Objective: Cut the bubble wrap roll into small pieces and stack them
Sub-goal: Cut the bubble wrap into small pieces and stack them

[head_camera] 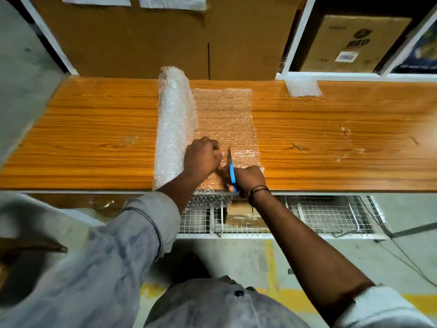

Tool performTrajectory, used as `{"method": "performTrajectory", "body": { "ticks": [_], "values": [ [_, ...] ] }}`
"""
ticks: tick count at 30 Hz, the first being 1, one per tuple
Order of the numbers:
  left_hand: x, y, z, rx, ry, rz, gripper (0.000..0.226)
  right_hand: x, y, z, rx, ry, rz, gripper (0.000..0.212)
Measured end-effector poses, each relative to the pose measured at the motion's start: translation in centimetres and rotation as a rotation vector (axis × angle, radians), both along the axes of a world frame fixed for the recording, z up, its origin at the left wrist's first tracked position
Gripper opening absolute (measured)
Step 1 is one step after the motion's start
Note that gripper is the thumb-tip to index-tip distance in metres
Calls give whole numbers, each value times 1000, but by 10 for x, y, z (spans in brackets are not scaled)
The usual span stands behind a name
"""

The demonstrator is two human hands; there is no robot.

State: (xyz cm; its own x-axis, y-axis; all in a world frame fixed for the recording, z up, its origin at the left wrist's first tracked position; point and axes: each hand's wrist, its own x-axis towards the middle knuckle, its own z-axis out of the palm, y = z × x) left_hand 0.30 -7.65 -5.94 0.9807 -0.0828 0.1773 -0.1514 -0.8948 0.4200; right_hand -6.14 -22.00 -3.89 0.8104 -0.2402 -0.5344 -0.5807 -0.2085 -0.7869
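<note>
On the wooden table [94,138], dead centre, lies the roll [173,129]: clear, whitish bubble wrap, loosely wound and a little crumpled at its far end. Its long axis runs straight away from the person, from the table's near edge to the far edge. A sheet [224,114] is unrolled flat from the roll's right side, thin enough that the wood grain shows through, and its near end hangs over the table's front edge.

Left hand [202,157] comes in now: fingers curled down, gripping the sheet just beside the roll near the front edge. Right hand [248,179], dark band at the wrist, is wrapped round the blue handles of the scissors [232,172]. The blades point away from the person, parallel to the roll, and sit on the sheet just right of the left thumb. Whether the blades are parted I cannot tell.

Far right, at the table's back edge, sits a small pile [302,87] of cut bubble wrap, well apart from the roll and touching a white frame [331,76].
</note>
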Motion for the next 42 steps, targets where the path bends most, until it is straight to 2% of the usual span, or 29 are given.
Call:
{"method": "performTrajectory", "body": {
  "ticks": [7,12,17,21,28,36,42],
  "values": [
    [8,2,-25,26,-84,-16,15,4,0,-5,-69,9,30,41],
    [9,5,-37,-17,-143,-19,14,13,2,1,-78,-15,59,46],
    [8,6,-39,-42,-162,-24,32,25,6,6,-21,-32,46,50],
    [6,7,-38,-73,-191,-51,31,39,10,6,-37,-32,39,51],
    [7,7,-39,-80,-173,-47,41,50,12,2,-181,-63,86,63],
    [6,8,-38,-97,-202,-65,28,58,6,11,15,-57,45,58],
    [6,7,-37,-106,-188,-43,26,67,5,4,-6,-40,18,60]
  ]
}}
